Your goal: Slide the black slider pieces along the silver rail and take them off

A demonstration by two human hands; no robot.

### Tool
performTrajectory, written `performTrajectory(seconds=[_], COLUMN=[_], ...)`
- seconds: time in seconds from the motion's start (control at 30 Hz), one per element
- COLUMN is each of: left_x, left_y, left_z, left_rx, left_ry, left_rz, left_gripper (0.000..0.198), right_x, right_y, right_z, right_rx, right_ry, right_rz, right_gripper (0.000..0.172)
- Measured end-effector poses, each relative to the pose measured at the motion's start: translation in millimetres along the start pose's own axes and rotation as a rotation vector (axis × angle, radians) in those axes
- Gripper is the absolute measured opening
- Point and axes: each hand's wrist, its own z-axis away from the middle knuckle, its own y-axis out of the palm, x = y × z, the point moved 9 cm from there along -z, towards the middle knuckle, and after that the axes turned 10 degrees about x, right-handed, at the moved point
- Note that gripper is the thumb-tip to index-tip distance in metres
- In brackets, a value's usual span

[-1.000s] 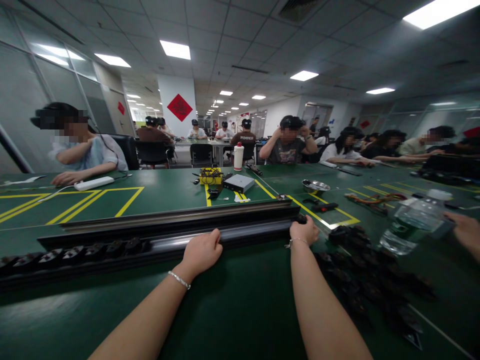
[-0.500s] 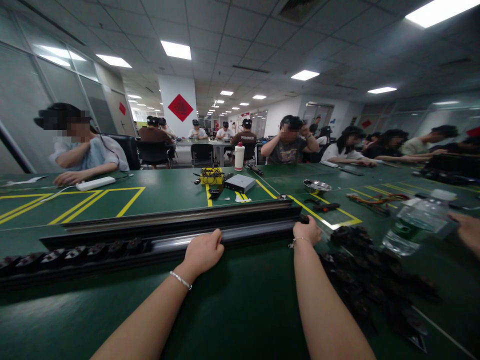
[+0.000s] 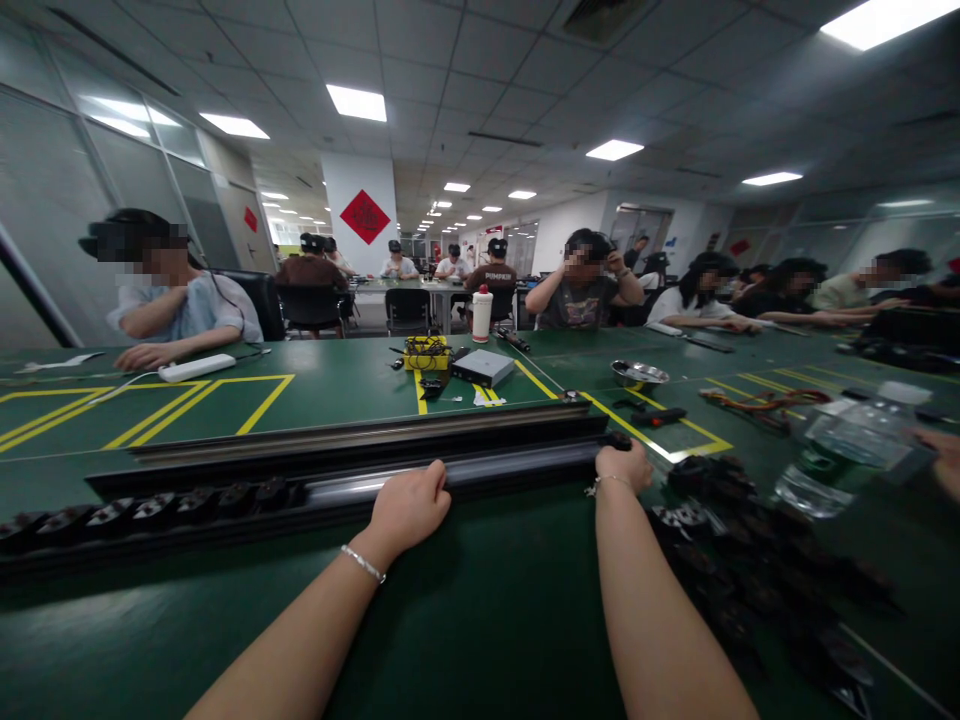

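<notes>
A long black channel-shaped rail (image 3: pixel 517 462) lies across the table in front of me, with a shiny inner floor. Several small black parts (image 3: pixel 154 508) sit in a row inside its left stretch. My left hand (image 3: pixel 411 505) is closed over the rail's near edge at mid-length, fingertips mostly hidden. At the rail's right end, my right hand (image 3: pixel 626 468) is closed on a small black part (image 3: pixel 618 440), only its top showing. Whether that part touches the rail I cannot tell. Beside my right forearm spreads a pile of similar black parts (image 3: pixel 757 560).
Behind the rail lies a second long strip (image 3: pixel 360 430). Farther back are a grey box (image 3: pixel 484 368), a yellow holder with cables (image 3: pixel 426 353), a metal bowl (image 3: pixel 639 374) and a white bottle (image 3: pixel 481 314). A water bottle (image 3: pixel 844 450) stands right, near another person's hand (image 3: pixel 941 462).
My right hand with the small black part has shifted slightly right. My left hand stays on the rail. The whole view has moved a little.
</notes>
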Motion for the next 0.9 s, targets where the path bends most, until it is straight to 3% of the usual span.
performTrajectory(seconds=[0.33,0.9], left_x=[1.0,1.0], left_y=[0.8,-0.7], left_z=[0.4,0.9], left_rx=[0.0,-0.004], left_ry=[-0.012,-0.015], left_rz=[-0.019,-0.008], left_gripper=[0.017,0.015], right_x=[-0.8,-3.4], right_y=[0.7,-1.4], right_z=[-6.2,-6.1], right_rx=[0.078,0.02], right_ry=[0.058,0.061], right_rz=[0.06,-0.012], right_gripper=[0.05,0.05])
